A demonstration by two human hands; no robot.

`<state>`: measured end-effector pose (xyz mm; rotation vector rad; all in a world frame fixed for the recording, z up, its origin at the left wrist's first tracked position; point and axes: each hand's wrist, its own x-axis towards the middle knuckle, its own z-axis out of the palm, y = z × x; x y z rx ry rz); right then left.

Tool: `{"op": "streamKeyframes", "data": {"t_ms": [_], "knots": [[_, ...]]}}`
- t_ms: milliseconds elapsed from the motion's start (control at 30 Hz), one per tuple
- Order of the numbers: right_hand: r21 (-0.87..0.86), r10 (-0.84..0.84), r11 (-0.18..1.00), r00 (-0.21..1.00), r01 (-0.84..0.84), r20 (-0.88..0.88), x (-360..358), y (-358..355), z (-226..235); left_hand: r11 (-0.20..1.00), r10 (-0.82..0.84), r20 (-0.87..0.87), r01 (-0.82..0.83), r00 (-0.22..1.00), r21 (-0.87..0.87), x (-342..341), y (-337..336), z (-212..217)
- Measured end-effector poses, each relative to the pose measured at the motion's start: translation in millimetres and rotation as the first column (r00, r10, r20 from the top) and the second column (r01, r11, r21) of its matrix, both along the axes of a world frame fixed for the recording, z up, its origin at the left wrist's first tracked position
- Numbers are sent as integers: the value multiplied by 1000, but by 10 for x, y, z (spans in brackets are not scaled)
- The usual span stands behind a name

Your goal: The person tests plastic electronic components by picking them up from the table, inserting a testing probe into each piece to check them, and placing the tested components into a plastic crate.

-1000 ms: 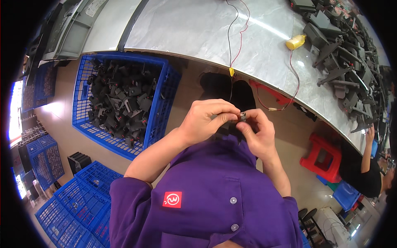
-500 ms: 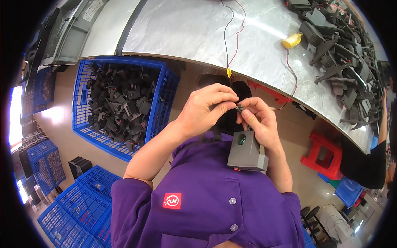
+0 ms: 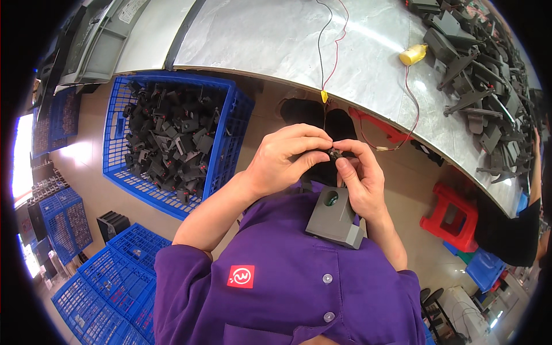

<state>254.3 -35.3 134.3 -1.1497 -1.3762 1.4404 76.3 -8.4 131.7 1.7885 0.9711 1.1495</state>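
In front of my chest, both hands meet at a small dark part pinched between the fingertips. My left hand is closed, its thumb and forefinger at the left side of that part. My right hand grips it from the right with thumb and bent fingers, which partly hide it. Just below my right hand hangs a grey plastic housing, tilted against my purple shirt. A round hole in its face shows something green inside. Whether a wire joins it to the small part is hard to see.
At left stands a blue crate full of dark housings. Ahead, a grey tabletop carries a heap of grey parts, a yellow piece with a looping wire, and a red-black wire pair. A red stool is at right.
The grey housing has swung slightly left and tilted further. My hands stay together at the small part, with the right fingers shifted a little. The view has moved slightly.
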Motion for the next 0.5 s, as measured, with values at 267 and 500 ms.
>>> {"op": "streamKeyframes", "data": {"t_ms": [267,500], "knots": [[49,-4,999,1000,3,14,-18,-6,32,989,-20,-45,26,999,142,-13,0,-51],[76,12,997,998,-17,63,-34,-2,88,992,-22,-48,28,999,123,-33,27,-15]]}}
